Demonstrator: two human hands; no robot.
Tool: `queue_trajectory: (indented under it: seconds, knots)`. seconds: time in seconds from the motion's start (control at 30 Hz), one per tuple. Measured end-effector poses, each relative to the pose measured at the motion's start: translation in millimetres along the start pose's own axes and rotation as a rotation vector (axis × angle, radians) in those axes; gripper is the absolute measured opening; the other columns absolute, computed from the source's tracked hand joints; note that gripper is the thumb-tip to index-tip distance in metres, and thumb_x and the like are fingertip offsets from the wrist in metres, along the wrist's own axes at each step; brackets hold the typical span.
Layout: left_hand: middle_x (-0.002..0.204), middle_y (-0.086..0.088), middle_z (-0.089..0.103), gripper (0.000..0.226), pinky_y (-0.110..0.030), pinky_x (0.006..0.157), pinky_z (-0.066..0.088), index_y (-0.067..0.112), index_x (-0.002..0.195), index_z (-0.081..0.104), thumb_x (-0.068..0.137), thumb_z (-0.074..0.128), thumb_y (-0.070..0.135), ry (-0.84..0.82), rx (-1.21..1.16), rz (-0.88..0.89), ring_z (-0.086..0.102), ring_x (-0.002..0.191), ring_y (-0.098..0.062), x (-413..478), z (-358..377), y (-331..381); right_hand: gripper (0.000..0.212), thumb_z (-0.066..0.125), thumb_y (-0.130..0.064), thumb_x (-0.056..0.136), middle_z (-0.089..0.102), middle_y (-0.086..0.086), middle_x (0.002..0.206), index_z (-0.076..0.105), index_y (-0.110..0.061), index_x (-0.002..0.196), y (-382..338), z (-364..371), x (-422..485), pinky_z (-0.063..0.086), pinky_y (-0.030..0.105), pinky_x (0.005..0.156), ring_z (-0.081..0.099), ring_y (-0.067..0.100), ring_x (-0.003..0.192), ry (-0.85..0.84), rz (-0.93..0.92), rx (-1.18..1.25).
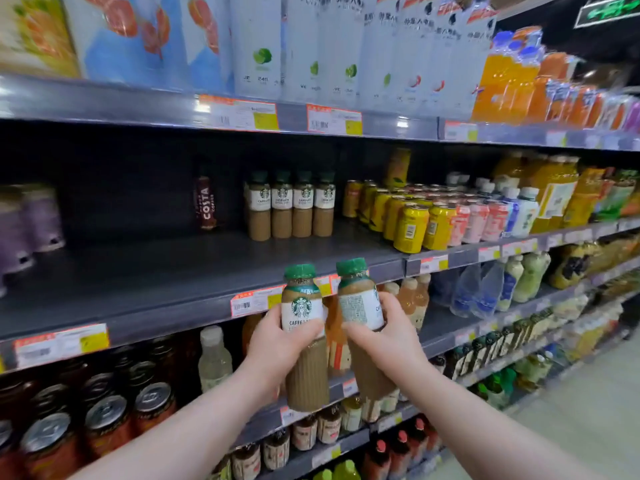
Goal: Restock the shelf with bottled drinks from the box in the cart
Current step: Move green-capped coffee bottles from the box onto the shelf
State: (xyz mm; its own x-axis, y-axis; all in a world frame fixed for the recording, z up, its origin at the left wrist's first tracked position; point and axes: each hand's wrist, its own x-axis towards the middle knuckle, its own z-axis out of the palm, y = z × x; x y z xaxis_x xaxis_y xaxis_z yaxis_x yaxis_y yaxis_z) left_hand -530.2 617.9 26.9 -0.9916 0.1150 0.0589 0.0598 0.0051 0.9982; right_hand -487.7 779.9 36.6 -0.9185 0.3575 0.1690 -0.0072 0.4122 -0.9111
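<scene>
My left hand (277, 344) grips a green-capped coffee latte bottle (304, 368) with its logo facing me. My right hand (388, 336) grips a second latte bottle (358, 303), its back label toward me. Both bottles are upright, side by side, just in front of the edge of the dark middle shelf (173, 282). Further back on that shelf stands a row of several matching latte bottles (292, 206). The cart and the box are out of view.
A single dark Costa bottle (206, 202) stands left of the latte row. Yellow and pink cans (426, 216) fill the shelf to the right, purple bottles (20, 223) the far left. Price tags (254, 301) line the shelf edge. Shelves above and below hold drinks.
</scene>
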Motion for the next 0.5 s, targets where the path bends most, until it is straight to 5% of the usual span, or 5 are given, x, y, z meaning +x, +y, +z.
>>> queue_trajectory:
  seconds: [0.27, 0.5]
  knots:
    - [0.086, 0.010, 0.066, 0.018, -0.008, 0.049, 0.043, 0.027, 0.089, 0.060, 0.080, 0.069, 0.015, 0.267, 0.019, 0.118, 0.061, 0.066, 0.006, 45, 32, 37, 0.032, 0.072, -0.038, 0.073, 0.053, -0.027, 0.084, 0.044, -0.045, 0.087, -7, -33, 96, 0.038, 0.006, 0.048, 0.052, -0.014, 0.069, -0.165, -0.131, 0.006]
    - [0.093, 0.009, 0.066, 0.021, -0.027, 0.066, 0.047, 0.029, 0.093, 0.059, 0.078, 0.072, 0.023, 0.432, 0.089, 0.181, 0.062, 0.085, -0.008, 85, 19, 66, 0.036, 0.073, -0.040, 0.073, 0.053, -0.026, 0.085, 0.042, -0.049, 0.088, -7, -27, 141, 0.036, 0.012, 0.055, 0.053, -0.007, 0.076, -0.265, -0.214, 0.037]
